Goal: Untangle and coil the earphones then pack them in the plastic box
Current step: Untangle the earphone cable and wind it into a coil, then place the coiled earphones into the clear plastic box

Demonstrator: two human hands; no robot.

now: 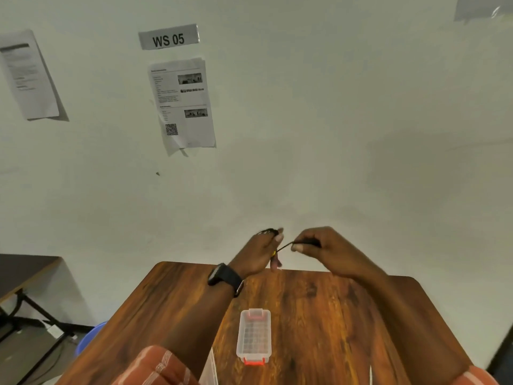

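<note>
1. My right hand point(319, 247) was pinched shut on the free end of the earphones point(286, 245), thumb and forefinger gripping a dark piece of the cord.
2. My left hand point(259, 252) was the spool: fingers partly spread, dark cord apparently looped around them, though blur hid the turns.
3. I judged the short span between the hands needed light, even tension so each loop would lie flat.
4. The plastic box point(253, 336) stood lidless on the worktop point(333, 315), well below my raised hands.
5. Small loops seemed wise; the box looked narrow.
</note>
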